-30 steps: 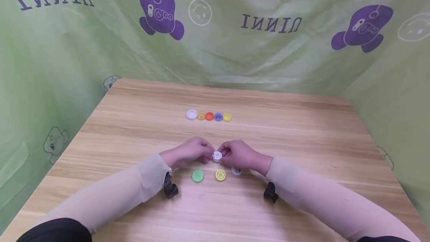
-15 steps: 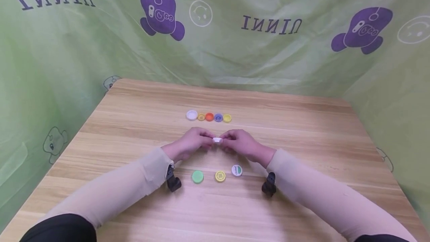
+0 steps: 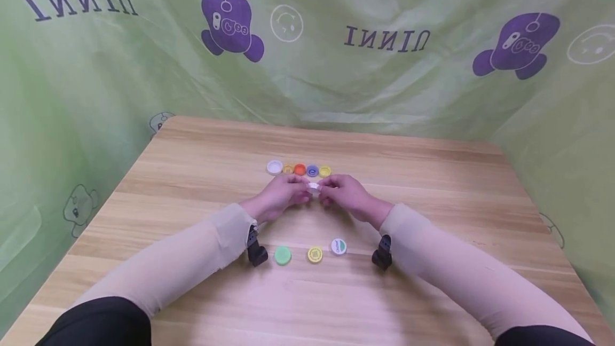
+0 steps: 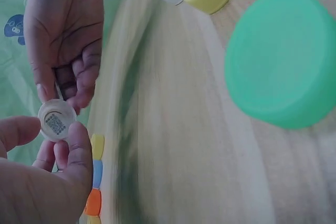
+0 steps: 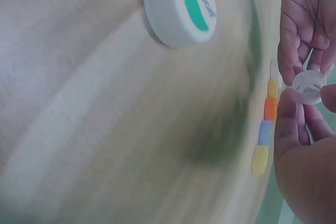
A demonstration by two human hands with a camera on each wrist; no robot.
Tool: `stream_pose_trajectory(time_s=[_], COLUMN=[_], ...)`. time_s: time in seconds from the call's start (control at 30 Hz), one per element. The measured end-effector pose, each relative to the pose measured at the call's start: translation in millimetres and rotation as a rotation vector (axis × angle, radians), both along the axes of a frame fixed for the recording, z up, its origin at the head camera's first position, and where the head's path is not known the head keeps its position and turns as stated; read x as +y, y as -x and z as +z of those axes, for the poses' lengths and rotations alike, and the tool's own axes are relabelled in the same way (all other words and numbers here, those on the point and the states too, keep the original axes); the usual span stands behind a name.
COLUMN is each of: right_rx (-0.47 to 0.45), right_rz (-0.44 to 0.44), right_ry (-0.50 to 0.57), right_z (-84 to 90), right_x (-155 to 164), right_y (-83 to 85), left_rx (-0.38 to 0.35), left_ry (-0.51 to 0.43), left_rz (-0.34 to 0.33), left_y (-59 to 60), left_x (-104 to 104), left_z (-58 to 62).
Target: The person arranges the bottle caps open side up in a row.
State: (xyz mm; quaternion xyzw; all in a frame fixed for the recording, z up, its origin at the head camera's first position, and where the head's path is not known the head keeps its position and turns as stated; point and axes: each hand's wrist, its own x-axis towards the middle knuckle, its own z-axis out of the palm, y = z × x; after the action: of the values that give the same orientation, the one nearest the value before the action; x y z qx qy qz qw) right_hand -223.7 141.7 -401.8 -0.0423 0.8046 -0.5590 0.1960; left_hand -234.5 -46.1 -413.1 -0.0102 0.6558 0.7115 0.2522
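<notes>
Fingers of the left hand (image 3: 281, 195) and right hand (image 3: 347, 195) pinch one small white cap (image 3: 314, 188) between them, lifted off the wooden table (image 3: 432, 175). Just beyond the fingertips lies a row of five caps (image 3: 299, 168); well behind the wrists lie the green cap (image 3: 282, 255), yellow cap (image 3: 314, 254) and white-and-green cap (image 3: 338, 246). With so light a shared pinch, the cap could slip and scatter the row.

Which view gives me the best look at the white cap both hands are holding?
Left wrist: the white cap faces the lens, printed code visible, pinched between left hand and right hand. Right wrist shows it blurred at the frame edge; head shows it tiny between the fingertips.
</notes>
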Motion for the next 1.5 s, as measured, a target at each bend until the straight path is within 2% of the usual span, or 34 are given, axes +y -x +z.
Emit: stream_pose_trajectory(time_s=[0.17, 0.4, 0.6, 0.77, 0.93, 1.07, 1.2, 1.37, 1.5], right_rx=[0.098, 0.17, 0.194, 0.166, 0.116, 0.078, 0.013, -0.062, -0.086], right_rz=[-0.034, -0.057, -0.092, -0.106, -0.112, -0.142, -0.208, -0.282, -0.285], right_ry=[-0.016, -0.144, -0.218, -0.188, -0.14, -0.094, -0.008, 0.104, 0.104], right_z=[4.0, 4.8, 4.2, 5.6, 13.0, 12.6, 11.8, 16.1, 16.4], right_x=[-3, -7, -4, 2, 7, 13, 19, 23, 25], right_y=[4.7, 11.2, 17.5, 22.3, 30.0, 36.8, 41.8, 46.9, 49.8], left_rx=[0.01, 0.025, 0.012, -0.002, 0.012, 0.021, 0.022, 0.034, 0.043], left_ry=[-0.004, -0.018, -0.018, -0.023, -0.02, -0.042, -0.068, -0.066, -0.048], left_rz=[0.038, 0.105, 0.107, 0.074, 0.069, 0.049, 0.017, 0.018, 0.015], left_y=[5.2, 10.2, 13.3, 18.6, 24.7, 28.0, 30.7, 35.5, 38.5], left_x=[5, 14, 21, 27, 34, 41, 50, 59, 63], left_z=[-0.7, 3.0, 6.9, 11.0, 20.2, 25.2, 28.6, 27.9, 24.7])
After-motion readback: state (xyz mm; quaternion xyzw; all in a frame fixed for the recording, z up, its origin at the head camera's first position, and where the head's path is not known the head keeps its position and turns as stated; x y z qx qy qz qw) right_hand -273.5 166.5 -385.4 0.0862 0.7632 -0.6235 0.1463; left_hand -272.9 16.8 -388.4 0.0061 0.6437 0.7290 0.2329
